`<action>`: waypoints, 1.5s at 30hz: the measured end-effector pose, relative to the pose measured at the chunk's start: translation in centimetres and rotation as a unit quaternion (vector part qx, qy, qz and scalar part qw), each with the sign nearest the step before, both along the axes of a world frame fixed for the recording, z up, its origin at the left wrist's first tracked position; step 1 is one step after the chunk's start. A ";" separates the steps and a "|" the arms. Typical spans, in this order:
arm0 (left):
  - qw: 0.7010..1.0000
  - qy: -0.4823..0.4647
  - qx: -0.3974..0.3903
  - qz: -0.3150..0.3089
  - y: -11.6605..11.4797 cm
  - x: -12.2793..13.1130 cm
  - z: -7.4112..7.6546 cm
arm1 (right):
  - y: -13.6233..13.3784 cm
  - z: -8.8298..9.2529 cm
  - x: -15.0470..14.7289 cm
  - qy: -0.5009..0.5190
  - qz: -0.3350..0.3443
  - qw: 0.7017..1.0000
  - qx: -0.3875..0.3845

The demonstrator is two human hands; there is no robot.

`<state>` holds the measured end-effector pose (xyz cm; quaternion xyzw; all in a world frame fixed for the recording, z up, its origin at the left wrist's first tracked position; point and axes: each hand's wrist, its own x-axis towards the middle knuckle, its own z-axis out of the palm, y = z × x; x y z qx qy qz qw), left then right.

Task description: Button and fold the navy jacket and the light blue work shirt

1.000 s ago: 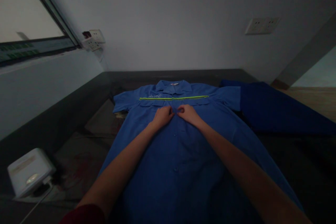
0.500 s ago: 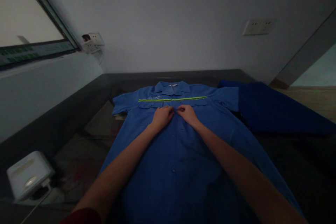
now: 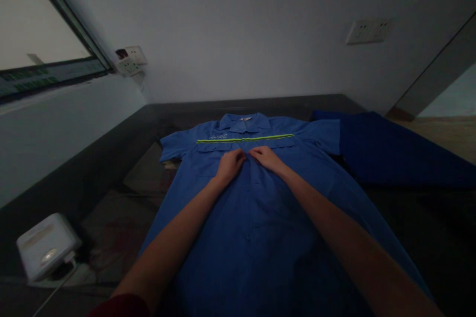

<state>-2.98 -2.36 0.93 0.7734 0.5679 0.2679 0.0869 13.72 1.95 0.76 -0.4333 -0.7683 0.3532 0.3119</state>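
A blue short-sleeved work shirt point(image 3: 223, 218) lies face up with its collar at the far end. A yellow-green stripe point(image 3: 267, 137) crosses its chest above two flap pockets. My left hand point(image 3: 231, 163) pinches the front edge of the shirt just below the stripe. Close beside it, my right hand point(image 3: 265, 157) grips the opposite front edge between thumb and fingers. Both sets of fingertips nearly meet at the button placket point(image 3: 248, 193). Whatever button lies between them is hidden. Lower down, another button shows on the front.
A darker blue folded cloth point(image 3: 394, 153) lies to the right, by the shirt's sleeve. At the left stands a white box-shaped device point(image 3: 48, 245) with a cable. The dark tabletop point(image 3: 122, 223) meets a wall with sockets point(image 3: 368, 31) at the back.
Both hands stay at the placket with small finger movements. The right hand's fingers have shifted slightly left and flattened over the cloth. The view has tilted a little.
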 end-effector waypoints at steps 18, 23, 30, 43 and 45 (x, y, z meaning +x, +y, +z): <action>0.999 -0.019 -0.033 0.006 0.6 -0.5 0.2 | -0.4 0.4 -0.3 -0.124 -0.004 0.980 0.155; 0.999 -0.029 -0.019 0.001 0.6 -1.0 0.4 | 0.8 1.1 -0.3 -0.080 0.028 0.991 0.107; 0.997 -0.058 -0.044 -0.010 1.1 -1.4 -0.1 | 0.9 0.3 -0.4 -0.080 0.043 0.990 0.110; 0.991 0.026 -0.094 0.093 0.9 -0.6 1.0 | 0.3 0.1 -1.0 -0.156 0.002 0.978 0.138; 0.989 0.024 -0.101 0.106 0.7 -0.3 0.9 | 0.4 0.0 -1.0 -0.149 -0.001 0.980 0.133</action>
